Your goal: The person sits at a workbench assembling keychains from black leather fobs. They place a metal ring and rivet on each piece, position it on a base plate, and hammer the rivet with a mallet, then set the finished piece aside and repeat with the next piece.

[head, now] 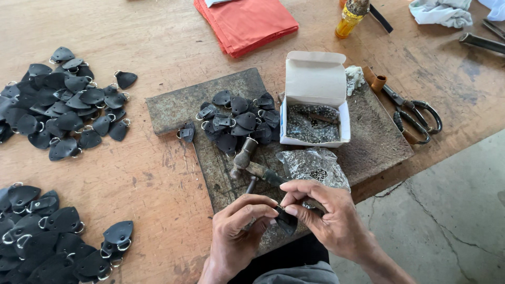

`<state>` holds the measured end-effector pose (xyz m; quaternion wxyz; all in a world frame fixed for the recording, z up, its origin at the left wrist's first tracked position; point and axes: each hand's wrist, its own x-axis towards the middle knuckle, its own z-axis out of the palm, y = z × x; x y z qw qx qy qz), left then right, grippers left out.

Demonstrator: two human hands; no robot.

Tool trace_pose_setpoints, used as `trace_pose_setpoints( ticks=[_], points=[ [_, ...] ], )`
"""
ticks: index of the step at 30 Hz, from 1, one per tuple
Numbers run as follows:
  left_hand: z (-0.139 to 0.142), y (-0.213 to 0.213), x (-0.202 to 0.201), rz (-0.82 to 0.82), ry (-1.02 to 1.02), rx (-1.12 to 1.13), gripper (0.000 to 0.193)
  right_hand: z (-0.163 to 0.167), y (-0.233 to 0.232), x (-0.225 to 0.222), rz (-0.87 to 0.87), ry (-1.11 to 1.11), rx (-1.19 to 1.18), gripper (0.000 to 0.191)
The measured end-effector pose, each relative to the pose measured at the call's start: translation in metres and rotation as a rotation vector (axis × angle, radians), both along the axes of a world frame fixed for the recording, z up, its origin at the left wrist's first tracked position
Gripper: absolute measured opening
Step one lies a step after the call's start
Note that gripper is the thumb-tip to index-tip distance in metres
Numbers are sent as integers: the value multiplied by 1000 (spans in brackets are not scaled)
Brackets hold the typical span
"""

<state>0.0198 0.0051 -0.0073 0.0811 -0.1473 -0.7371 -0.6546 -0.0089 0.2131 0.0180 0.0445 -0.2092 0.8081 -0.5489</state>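
My left hand (239, 231) and my right hand (323, 210) meet at the near edge of a dark metal slab (173, 108). Together they pinch one small black leather tab (286, 220) between the fingertips. A small hammer (250, 158) lies on the slab just beyond my hands, beside a short metal punch (251, 184). Further back on the slab sits a heap of black leather tabs with metal rings (239, 121). An open white box of small metal rivets (314, 113) and a clear bag of rivets (310, 164) are to the right of it.
Two larger piles of black tabs lie on the wooden table at left (63, 105) and near left (47, 236). Scissors (415, 113), folded orange cloth (246, 22), a yellow bottle (350, 18) and a white rag (441, 13) lie further back. Concrete floor (452, 210) is at right.
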Motion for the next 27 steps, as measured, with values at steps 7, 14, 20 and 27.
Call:
trace_pose_setpoints(
  ticks=[7,14,20,27],
  points=[
    [-9,-1,-5,21,-38,-78,25,-19,26,-29,-170,337,342,22],
    [-13,6,-15,41,-27,-107,26,-27,53,-62,-292,160,326,24],
    [-18,10,-23,18,-96,-104,23,-30,41,-67,-116,191,210,23],
    [-23,14,-31,-89,-46,-296,21,-54,19,-72,40,303,446,32]
  ],
)
